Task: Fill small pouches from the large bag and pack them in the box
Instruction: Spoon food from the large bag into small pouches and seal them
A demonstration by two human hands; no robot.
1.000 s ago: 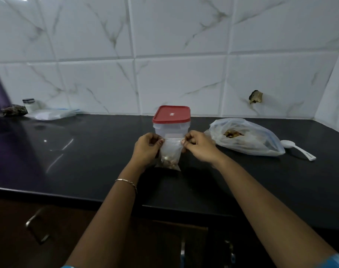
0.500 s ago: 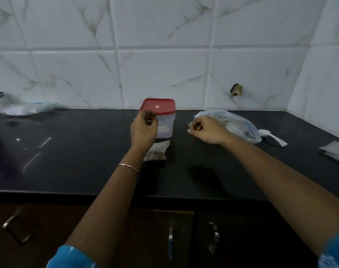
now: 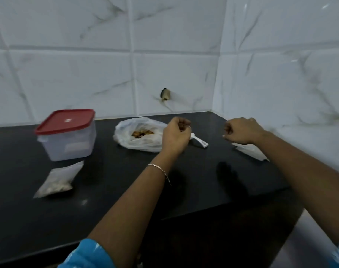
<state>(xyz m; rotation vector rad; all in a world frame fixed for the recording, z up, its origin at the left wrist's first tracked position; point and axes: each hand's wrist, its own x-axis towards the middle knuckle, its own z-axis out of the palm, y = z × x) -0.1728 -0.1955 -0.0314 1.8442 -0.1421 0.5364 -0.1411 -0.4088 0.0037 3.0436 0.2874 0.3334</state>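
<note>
black counter carries it all: your filled pouch lies flat just in front of the red-lidded box, and the large bag sits open to its right. your left hand and right hand hover with fingers curled, gripping nothing, the right one above the empty pouches.

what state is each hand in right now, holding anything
Left hand: closed, fingers curled, above the counter, nothing seen in it.
Right hand: closed, fingers curled, above the counter, nothing seen in it.
</note>
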